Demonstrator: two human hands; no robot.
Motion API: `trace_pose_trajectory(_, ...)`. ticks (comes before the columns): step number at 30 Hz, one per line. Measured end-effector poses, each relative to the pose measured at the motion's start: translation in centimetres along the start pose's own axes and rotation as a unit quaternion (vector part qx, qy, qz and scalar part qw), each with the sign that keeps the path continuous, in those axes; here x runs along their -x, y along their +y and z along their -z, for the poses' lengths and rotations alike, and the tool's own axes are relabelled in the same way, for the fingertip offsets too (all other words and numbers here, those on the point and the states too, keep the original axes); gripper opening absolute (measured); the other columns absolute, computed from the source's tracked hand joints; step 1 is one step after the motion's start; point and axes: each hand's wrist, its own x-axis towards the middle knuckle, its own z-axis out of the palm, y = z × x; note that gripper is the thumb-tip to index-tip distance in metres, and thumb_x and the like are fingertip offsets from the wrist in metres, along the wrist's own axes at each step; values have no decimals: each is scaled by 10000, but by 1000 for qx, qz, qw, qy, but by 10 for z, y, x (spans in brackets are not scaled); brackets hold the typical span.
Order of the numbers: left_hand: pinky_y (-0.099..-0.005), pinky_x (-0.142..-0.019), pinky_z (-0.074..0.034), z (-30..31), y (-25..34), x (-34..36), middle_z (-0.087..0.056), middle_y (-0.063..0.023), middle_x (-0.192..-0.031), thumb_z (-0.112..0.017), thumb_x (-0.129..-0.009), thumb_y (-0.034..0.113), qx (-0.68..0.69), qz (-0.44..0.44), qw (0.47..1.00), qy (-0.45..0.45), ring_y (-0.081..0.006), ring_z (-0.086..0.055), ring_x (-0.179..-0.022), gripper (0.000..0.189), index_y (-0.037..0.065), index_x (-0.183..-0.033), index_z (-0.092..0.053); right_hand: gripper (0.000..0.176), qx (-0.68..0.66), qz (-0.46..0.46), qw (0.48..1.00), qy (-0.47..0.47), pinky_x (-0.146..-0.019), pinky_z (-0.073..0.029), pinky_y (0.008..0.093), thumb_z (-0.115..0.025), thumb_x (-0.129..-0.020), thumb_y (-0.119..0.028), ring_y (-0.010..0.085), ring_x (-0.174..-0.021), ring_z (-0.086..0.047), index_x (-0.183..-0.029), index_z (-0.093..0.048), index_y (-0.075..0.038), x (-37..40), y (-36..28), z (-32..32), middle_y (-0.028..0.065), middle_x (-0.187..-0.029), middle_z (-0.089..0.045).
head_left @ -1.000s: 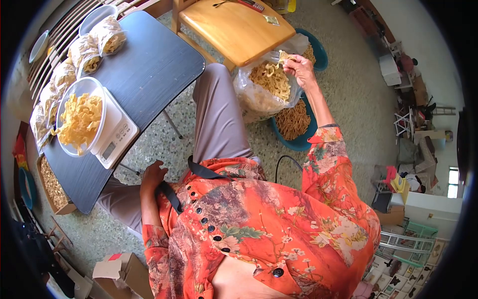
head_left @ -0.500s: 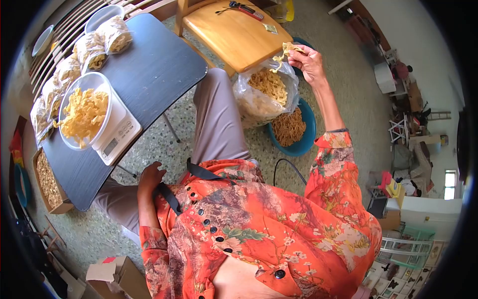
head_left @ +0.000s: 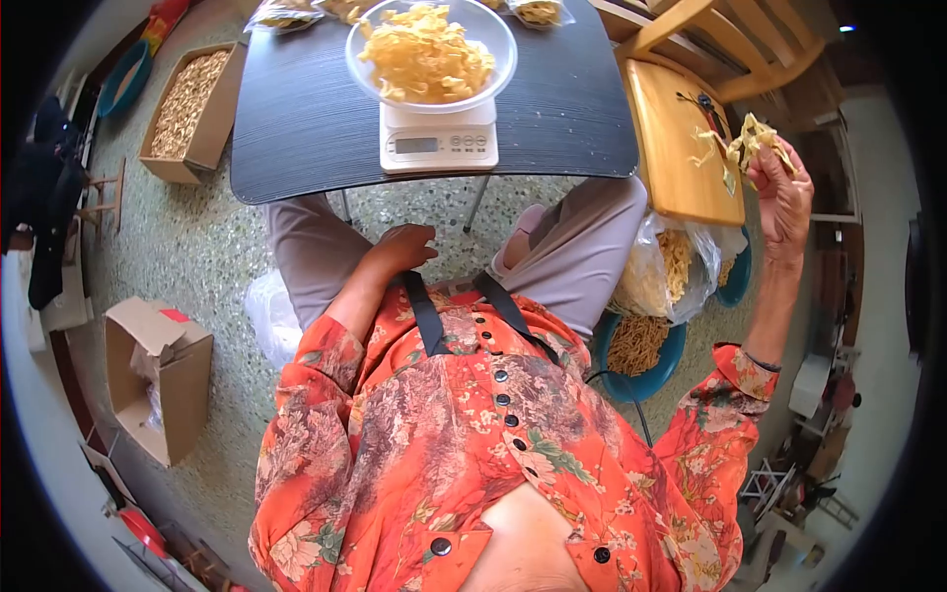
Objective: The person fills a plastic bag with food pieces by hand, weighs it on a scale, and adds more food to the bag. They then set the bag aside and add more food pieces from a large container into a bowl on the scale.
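Observation:
My right hand [head_left: 784, 202] is raised at the right, its fingers closed on pale yellow dried pieces [head_left: 755, 143], beside a wooden chair [head_left: 681, 148]. My left hand [head_left: 402, 249] rests near my lap, fingers slightly bent and apart, holding nothing. A clear bowl [head_left: 506, 59] of yellow dried pieces [head_left: 429, 54] stands on a white scale [head_left: 480, 153] on the dark table [head_left: 562, 118]. Below the chair, an open plastic bag [head_left: 703, 261] holds similar pieces.
A teal basin [head_left: 674, 360] with brown strips lies below the bag. Filled bags [head_left: 540, 12] line the table's far edge. On the floor at left are a box of brown pieces [head_left: 227, 113] and an open carton [head_left: 187, 395]. Small tools lie on the chair.
The view has turned, so the table now lies straight ahead. My right hand, still holding the pieces, has risen from beside the bag to the chair's right side. My left hand stays near my lap.

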Motion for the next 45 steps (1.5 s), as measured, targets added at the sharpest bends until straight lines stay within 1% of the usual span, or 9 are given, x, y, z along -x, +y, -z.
trace_pose_trajectory(2, -462, -863, -482, 0, -1, -2, -670, -192, -1033, -684, -829, 325, -22, 7, 1000, -16, -377, -621, -1012, 401, 64, -1126, -618, 343, -8, 17, 999, -36, -664, -568, 208, -728, -843, -24, 118, -732, -656, -1148, -591, 50, -8, -15, -29, 74, -900, -677)
trace_pose_trajectory(10, -459, -882, -476, 7, 8, -1, -661, -197, -1068, -675, -828, 309, -10, 10, 1000, -11, -372, -612, -1043, 403, 65, -1143, -615, 281, -56, 68, 984, -157, -607, -521, 214, -718, -868, -97, 95, -670, -618, -1100, -641, 42, -30, -56, -153, 51, -836, -671)
trace_pose_trajectory(13, -460, -883, -474, 12, 14, 0, -660, -197, -1072, -678, -826, 303, -1, 7, 1000, 3, -373, -610, -1047, 397, 65, -1139, -616, 271, -47, 56, 990, -121, -573, -458, 205, -695, -885, -67, 70, -668, -554, -1120, -626, 48, -35, -62, -187, 50, -884, -655)
trace_pose_trajectory(16, -468, -868, -474, 17, 18, 1, -659, -197, -1061, -686, -825, 294, 14, 9, 1000, 8, -373, -611, -1039, 380, 62, -1118, -619, 248, -7, 52, 971, -234, -620, -539, 251, -771, -816, -107, 143, -689, -656, -999, -645, 3, -39, -79, -211, 78, -800, -670)
trace_pose_trajectory(20, -468, -872, -474, 12, 17, 1, -658, -192, -1074, -679, -828, 301, 7, -3, 1000, 12, -367, -611, -1045, 379, 63, -1117, -622, 258, -11, 54, 972, -229, -626, -566, 263, -739, -844, -99, 149, -688, -672, -1027, -634, 49, -35, -87, -242, 91, -827, -680)
trace_pose_trajectory(31, -457, -894, -473, 21, 25, -1, -656, -189, -1088, -682, -836, 309, 9, 0, 1000, 3, -368, -607, -1054, 413, 67, -1163, -609, 202, 24, 76, 959, -273, -588, -535, 224, -759, -848, -189, 86, -652, -631, -878, -692, -1, -47, -59, -277, 38, -750, -665)
trace_pose_trajectory(35, -478, -835, -484, 21, 27, -1, -669, -187, -1015, -685, -817, 288, 18, -19, 999, 34, -379, -623, -1004, 340, 53, -1056, -626, 168, 104, 98, 953, -266, -558, -532, 216, -727, -850, -167, 78, -631, -632, -827, -689, -6, -41, -54, -286, 23, -704, -659)
trace_pose_trajectory(39, -478, -832, -484, 20, 27, 0, -669, -189, -1010, -688, -816, 292, 18, -28, 998, 48, -381, -623, -1001, 341, 52, -1050, -626, 142, 235, 99, 941, -222, -532, -528, 208, -711, -835, -147, 76, -601, -637, -831, -693, -6, -29, -66, -295, 35, -679, -659)
trace_pose_trajectory(45, -482, -830, -483, 25, 32, 1, -669, -190, -1006, -691, -818, 306, 24, -22, 998, 45, -383, -623, -1001, 341, 49, -1033, -626, 141, 224, 79, 943, -234, -500, -531, 219, -705, -839, -135, 93, -593, -655, -856, -703, 5, -31, -55, -297, 52, -677, -671)
